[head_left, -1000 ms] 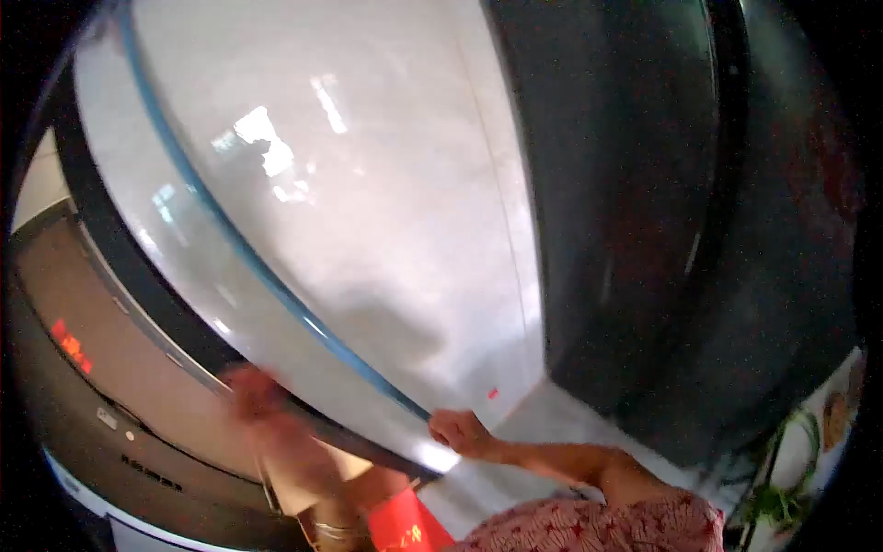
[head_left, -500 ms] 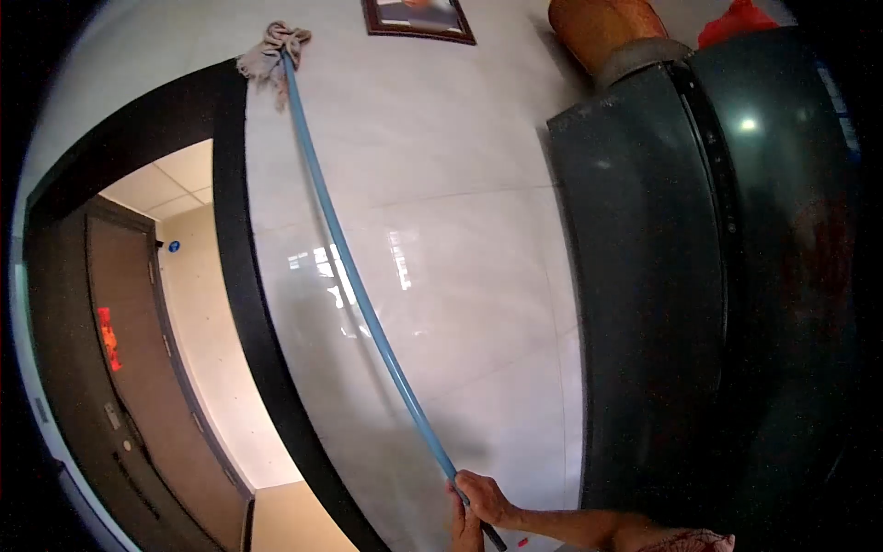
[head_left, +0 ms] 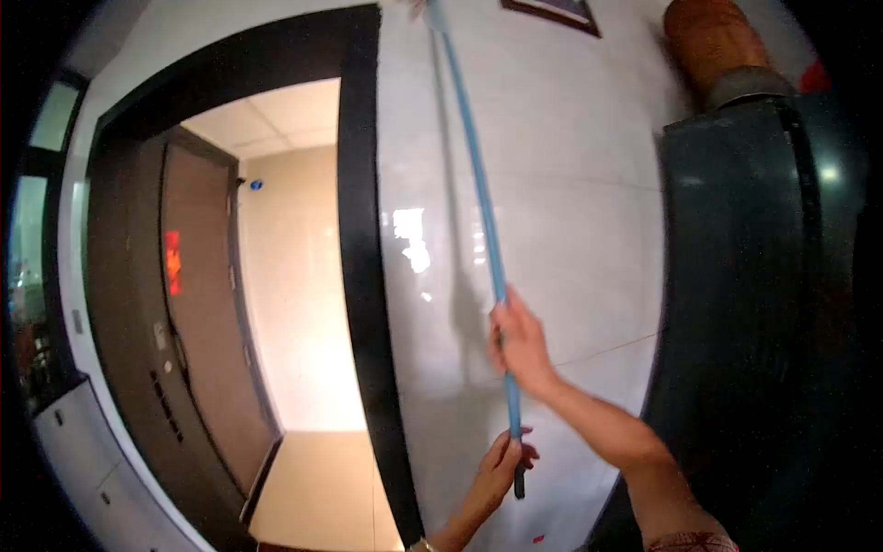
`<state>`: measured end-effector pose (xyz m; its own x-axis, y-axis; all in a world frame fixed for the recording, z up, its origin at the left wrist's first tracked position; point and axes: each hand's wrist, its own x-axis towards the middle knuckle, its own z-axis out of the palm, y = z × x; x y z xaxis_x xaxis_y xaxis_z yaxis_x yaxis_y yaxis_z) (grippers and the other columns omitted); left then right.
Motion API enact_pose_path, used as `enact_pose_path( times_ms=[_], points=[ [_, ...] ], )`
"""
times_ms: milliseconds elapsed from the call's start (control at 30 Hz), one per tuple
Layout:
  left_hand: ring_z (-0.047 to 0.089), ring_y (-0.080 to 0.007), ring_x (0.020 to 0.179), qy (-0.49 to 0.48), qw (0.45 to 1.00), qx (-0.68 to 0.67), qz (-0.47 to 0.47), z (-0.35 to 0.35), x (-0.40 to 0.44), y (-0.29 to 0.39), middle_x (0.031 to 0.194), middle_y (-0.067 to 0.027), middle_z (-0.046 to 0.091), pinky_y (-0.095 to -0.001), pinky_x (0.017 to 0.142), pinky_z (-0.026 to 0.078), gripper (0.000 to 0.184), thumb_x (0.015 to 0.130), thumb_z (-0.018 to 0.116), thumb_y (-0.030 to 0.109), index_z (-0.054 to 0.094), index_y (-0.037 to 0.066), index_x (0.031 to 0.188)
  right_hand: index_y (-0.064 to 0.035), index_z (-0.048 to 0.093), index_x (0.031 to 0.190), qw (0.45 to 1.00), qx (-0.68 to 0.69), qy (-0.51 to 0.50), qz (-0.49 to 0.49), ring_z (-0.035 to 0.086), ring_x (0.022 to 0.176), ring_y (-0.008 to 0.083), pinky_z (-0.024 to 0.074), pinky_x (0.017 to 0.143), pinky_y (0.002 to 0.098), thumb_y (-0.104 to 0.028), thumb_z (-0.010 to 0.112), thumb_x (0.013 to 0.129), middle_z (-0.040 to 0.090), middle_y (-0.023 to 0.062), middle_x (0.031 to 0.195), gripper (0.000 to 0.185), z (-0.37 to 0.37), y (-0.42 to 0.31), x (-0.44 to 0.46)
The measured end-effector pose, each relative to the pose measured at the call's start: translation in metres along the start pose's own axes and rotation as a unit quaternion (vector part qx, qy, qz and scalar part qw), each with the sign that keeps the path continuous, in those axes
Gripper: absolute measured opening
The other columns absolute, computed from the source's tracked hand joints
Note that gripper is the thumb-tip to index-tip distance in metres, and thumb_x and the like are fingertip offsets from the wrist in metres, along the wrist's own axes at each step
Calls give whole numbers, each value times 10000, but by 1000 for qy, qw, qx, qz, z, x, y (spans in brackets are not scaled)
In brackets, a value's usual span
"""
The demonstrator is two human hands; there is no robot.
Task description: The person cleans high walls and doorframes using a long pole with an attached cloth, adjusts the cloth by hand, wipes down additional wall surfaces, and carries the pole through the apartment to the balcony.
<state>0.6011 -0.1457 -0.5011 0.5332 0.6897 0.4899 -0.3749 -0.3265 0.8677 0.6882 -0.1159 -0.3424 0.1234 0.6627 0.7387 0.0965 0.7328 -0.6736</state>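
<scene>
A long blue pole [head_left: 478, 175] runs up along the white tiled wall, slightly tilted. My right hand [head_left: 521, 340] is wrapped around its lower part. Below it, near the dark bottom end, my left hand [head_left: 501, 463] has its fingers around the pole. At the top edge of the view, a bit of the cloth [head_left: 418, 7] shows at the pole's upper end; most of it is out of view.
Left of the pole is a black door frame [head_left: 361, 276] with a brown door [head_left: 207, 304] beyond. A tall dark cabinet-like object [head_left: 736, 276] stands at the right, with an orange-brown object [head_left: 713, 41] on top. A picture frame [head_left: 561, 14] hangs at the top.
The view has swung left and the pole appears more upright. My left hand, earlier blurred and off the pole, is now on it. My right hand has moved higher along the pole.
</scene>
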Motion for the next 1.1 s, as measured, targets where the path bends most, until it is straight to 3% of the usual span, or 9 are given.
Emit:
enact_pose_path(
  times_ms=[167,300,400,433,500,567,700,967,1100],
  points=[
    [553,-163,757,-24,999,-23,-28,-22,19,-9,823,-91,568,-322,722,451,421,925,350,380,483,20,1099,-104,450,876,998,55,26,0,406,380,101,306,311,237,-262,380,920,400,2,605,179,6,-34,34],
    [451,-99,559,-29,979,-199,-41,-23,15,-22,665,-20,497,-230,513,371,366,925,344,393,507,66,926,-140,461,766,997,-18,66,-23,430,374,108,346,317,250,-271,416,883,416,-12,541,180,21,-21,48],
    [321,-81,499,35,991,-110,-68,-35,-2,-15,597,19,379,-226,454,272,397,916,323,447,495,91,885,-122,485,804,995,-16,103,-4,405,401,68,317,329,221,-313,447,886,412,-29,569,211,44,-18,35],
    [277,-77,509,39,992,-106,-57,-43,-8,-15,608,23,345,-229,445,229,416,915,315,469,490,92,893,-138,463,788,997,-3,58,-50,372,367,53,302,300,209,-333,425,897,374,-36,517,227,47,-2,40],
    [291,-75,510,83,993,-73,-42,-66,-19,-11,606,23,355,-225,444,237,416,917,311,466,491,91,891,-117,461,803,998,23,60,-27,359,372,45,295,306,200,-330,415,904,368,-36,536,240,80,-9,30],
    [305,-73,511,105,993,-38,-37,-81,-27,-1,603,24,364,-222,443,246,416,918,308,463,492,91,888,-100,488,906,992,30,53,-108,378,393,53,305,326,201,-305,418,907,378,-28,579,217,101,-11,28],
    [330,-80,513,194,981,14,-14,-98,-34,15,595,21,377,-223,453,274,410,925,310,441,494,83,851,-94,487,900,992,-10,35,-118,375,395,55,305,339,197,-311,402,912,387,-27,579,234,114,-3,47],
    [449,-122,541,243,964,101,-37,-99,-70,46,594,-41,480,-265,511,376,426,922,334,400,543,48,806,-105,437,735,994,59,26,-84,370,363,72,302,343,211,-307,383,917,382,-12,482,277,139,-31,23],
    [521,-133,696,227,954,194,-17,-141,-75,41,812,-83,568,-257,643,435,366,925,363,340,539,35,1025,-109,445,744,993,76,19,-83,365,359,65,289,340,206,-335,399,913,382,-16,480,286,131,-27,27]
  ],
)
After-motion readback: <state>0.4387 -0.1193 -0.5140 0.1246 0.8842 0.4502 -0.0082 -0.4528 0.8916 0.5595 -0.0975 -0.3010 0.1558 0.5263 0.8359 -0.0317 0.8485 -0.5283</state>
